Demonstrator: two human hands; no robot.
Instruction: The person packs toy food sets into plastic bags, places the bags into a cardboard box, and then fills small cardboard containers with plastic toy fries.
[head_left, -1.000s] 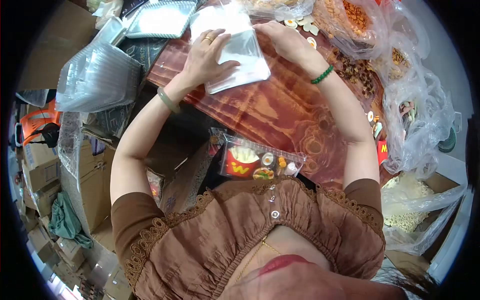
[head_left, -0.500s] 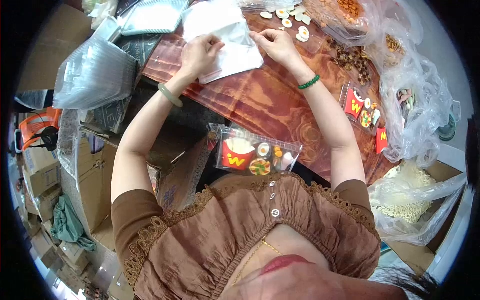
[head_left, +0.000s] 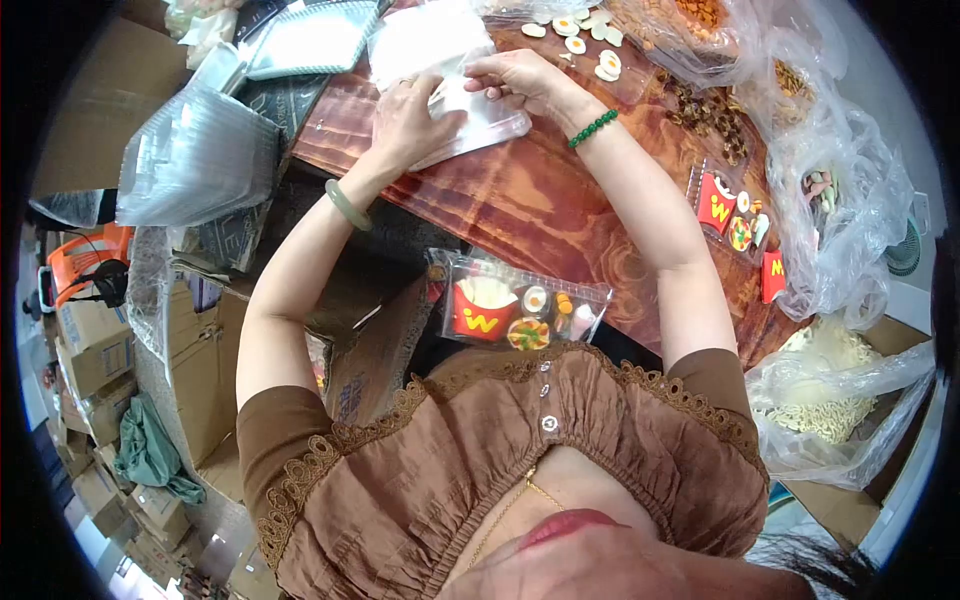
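A stack of clear plastic bags (head_left: 430, 40) lies at the table's far edge. My left hand (head_left: 408, 125) rests over the bags' left side, its thumb spread from the fingers. Just right of it, my right hand (head_left: 522, 80) is bent, with thumb and fingertips pinched at what looks like a bag's edge. The film is so thin and shiny that the grip is hard to make out. Close to my body is a filled clear pack (head_left: 525, 305) holding a red fries box (head_left: 483, 307), a toy fried egg (head_left: 536, 299), a toy pizza (head_left: 529, 333) and other small pieces.
Stacked clear plastic trays (head_left: 200, 150) stand at the left. Toy fried eggs (head_left: 608, 66) and brown pieces (head_left: 710, 115) lie on the table's far right. Another filled pack (head_left: 728, 212), a red box (head_left: 773, 277) and plastic sacks (head_left: 840, 200) line the right. A carton (head_left: 885, 400) holds pale pieces.
My right hand has moved left, closer to my left hand. My left hand has shifted slightly down and right, and its thumb has spread. The near part of the bags is now more covered.
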